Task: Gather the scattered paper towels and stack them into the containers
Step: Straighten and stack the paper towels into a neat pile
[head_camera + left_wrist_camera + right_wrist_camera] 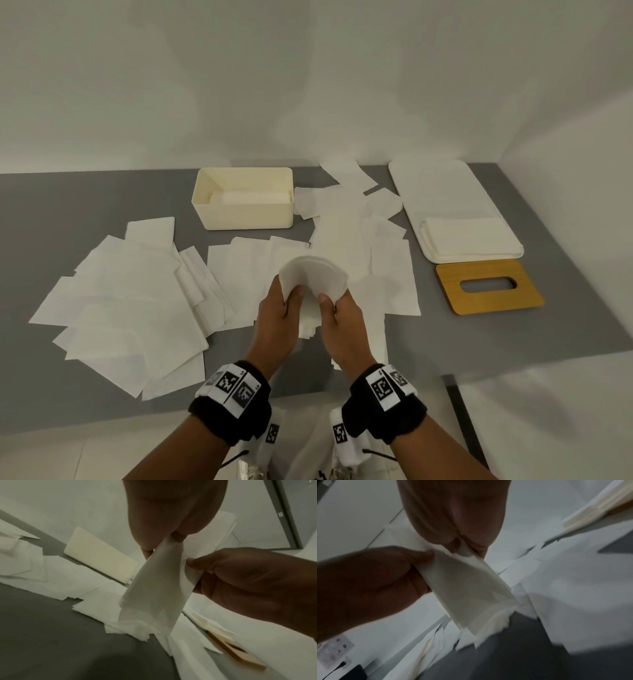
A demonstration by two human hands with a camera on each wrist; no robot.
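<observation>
Both hands hold one small stack of towels (313,274) above tabletop (85,195) centre: left hand (274,308) and right hand (342,310) each pinch a side edge, fingers (178,536) curled tight, stack bowed upward. Judgement: ease the squeeze, tap edges square w/ lower edge on tabletop, then carry flat to cream box (245,198) or white tray (459,209). Loose sheets (137,301) all around. No readable text; wrist bands (383,387) show only coded markers.

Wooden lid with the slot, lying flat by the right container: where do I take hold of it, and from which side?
Take the wooden lid by its near long edge, coming from the front-right: that edge lies over bare table, while the far edge abuts the white container. It lies flat, so the slot offers a fingerhold. Both hands, left hand and right hand, hold a towel stack.
</observation>
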